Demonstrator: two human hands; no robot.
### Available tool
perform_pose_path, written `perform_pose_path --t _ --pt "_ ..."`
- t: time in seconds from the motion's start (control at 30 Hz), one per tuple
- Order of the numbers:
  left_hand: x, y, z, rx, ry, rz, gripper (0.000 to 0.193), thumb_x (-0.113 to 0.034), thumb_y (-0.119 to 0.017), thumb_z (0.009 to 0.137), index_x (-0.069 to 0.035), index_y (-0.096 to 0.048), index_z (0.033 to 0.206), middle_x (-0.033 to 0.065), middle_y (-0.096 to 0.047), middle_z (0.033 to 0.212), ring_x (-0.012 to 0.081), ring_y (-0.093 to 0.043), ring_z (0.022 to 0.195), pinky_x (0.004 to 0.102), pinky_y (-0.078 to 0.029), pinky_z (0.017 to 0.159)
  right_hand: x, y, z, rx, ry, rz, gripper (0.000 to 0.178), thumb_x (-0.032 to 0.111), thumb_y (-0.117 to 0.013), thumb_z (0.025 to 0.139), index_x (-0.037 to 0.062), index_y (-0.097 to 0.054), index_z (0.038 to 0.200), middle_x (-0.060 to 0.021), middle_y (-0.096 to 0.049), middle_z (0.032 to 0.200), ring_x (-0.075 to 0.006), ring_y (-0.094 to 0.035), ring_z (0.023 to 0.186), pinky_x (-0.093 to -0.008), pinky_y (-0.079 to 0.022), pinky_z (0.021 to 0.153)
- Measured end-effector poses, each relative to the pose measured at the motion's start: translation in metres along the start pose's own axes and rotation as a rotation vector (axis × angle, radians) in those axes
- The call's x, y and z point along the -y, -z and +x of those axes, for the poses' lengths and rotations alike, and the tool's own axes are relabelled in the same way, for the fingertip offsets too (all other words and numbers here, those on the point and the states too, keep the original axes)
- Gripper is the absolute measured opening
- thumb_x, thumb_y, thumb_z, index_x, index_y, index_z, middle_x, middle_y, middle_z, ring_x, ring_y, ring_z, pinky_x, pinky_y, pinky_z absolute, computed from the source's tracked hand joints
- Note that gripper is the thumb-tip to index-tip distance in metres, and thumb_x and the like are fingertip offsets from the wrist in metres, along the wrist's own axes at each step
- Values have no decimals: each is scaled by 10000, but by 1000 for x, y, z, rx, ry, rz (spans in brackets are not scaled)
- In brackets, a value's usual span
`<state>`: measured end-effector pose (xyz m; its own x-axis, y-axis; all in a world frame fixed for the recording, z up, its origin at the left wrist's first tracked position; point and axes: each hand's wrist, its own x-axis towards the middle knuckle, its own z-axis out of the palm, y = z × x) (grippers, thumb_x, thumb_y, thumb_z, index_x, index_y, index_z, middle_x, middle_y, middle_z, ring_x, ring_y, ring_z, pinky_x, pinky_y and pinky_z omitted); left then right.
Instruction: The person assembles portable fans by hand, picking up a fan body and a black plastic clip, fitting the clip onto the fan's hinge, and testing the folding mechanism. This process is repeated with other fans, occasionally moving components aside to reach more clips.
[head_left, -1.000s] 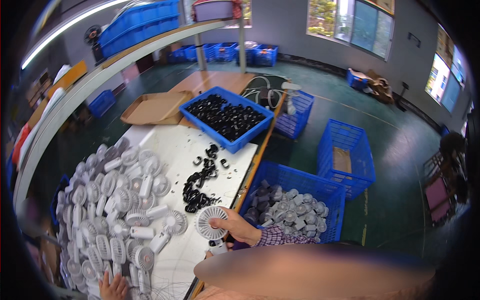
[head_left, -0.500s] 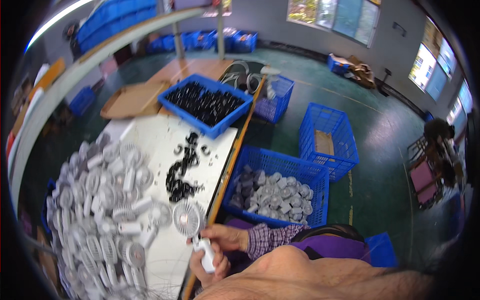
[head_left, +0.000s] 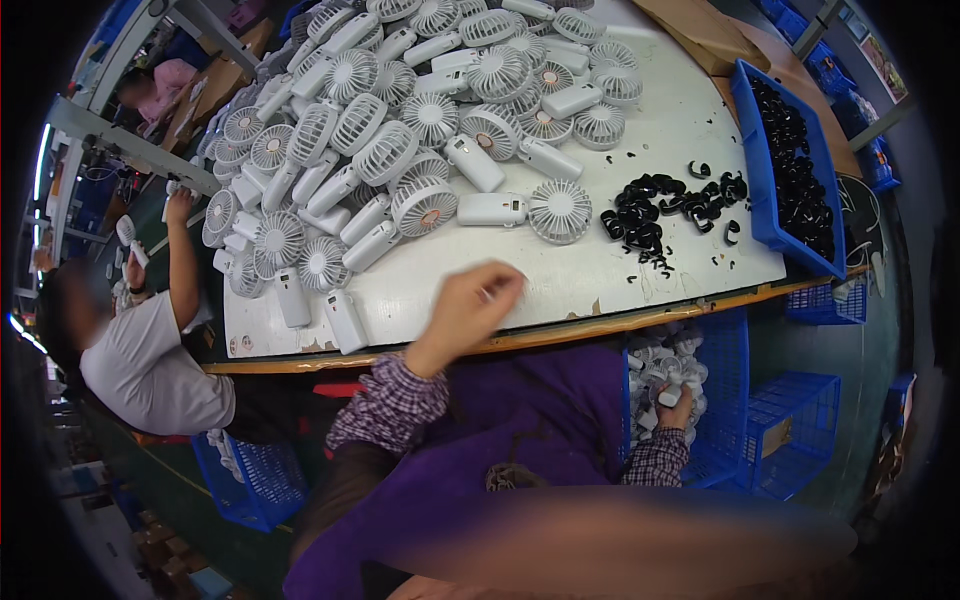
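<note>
And there's the right hand [head_left: 677, 410], inside the blue slatted crate [head_left: 728, 365] just below the right part of the table's near edge, fingers wrapped round a white plastic fan [head_left: 669, 397]; its smooth handle shows, the rest blending into other fans around it. The left hand [head_left: 465, 310] hangs by the middle of the near edge, fingers loosely bent and tips blurred, so I can't tell whether they grip anything.

Up on the scuffed white table [head_left: 690, 110], the pile [head_left: 400, 150] covers the far left: round ribbed cages, rounded box handles, all tangled together. Glossy, curved black bits [head_left: 650, 215] scatter right of centre, and a shallow blue tray [head_left: 795, 252] brims with more at the right edge. A strip of bare top runs between pile and near edge, widening rightward, with chipped wooden edging along it. Checked, gathered cuffs [head_left: 400, 390] circle both wrists.
</note>
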<state>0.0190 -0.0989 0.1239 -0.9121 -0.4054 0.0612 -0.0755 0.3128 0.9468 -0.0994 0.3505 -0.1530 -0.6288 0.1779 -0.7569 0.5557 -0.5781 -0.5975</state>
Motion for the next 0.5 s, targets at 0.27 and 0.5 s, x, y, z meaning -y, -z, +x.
perform_pose_path --t 0.27,0.5 --pt "15 7 88 -41 -434 981 370 -102 -658 697 -5 -586 1046 137 -587 1023 275 -543 991 411 -405 793 -32 -12 36 -122 57 -168 510 208 -582 871 12 -404 1307 -170 -454 1280 -324 -596 1011 -390 -555 764" --pt "14 9 64 -70 -341 816 373 -169 -722 636 -24 -551 934 143 -511 894 328 -535 876 408 -443 716 21 -109 -104 323 376 -223 184 159 -554 912 28 -595 1033 -67 -640 870 -141 -606 665 -249 -486 559"
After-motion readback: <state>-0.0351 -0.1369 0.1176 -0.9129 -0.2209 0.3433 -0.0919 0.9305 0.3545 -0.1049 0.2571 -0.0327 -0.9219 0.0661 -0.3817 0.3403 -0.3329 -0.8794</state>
